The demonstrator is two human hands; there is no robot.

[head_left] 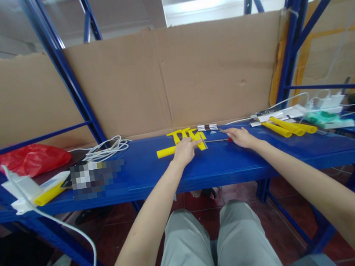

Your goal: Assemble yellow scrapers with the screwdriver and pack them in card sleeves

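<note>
My left hand is closed around a yellow scraper, its round handle sticking out to the left. The scraper's flat head with a thin metal edge shows just right of my fingers. My right hand is closed on a screwdriver, mostly hidden by the fingers. A thin metal shaft runs left from a bit of red handle toward the scraper's head; whether its tip touches cannot be made out. Several yellow T-shaped parts lie just beyond my left hand. Small white and dark packs lie behind, between the hands.
Yellow tubes and white boxes with cables lie at the right of the blue table. Left are a coiled white cable, a red bag and another yellow tube. Cardboard stands along the back between blue posts.
</note>
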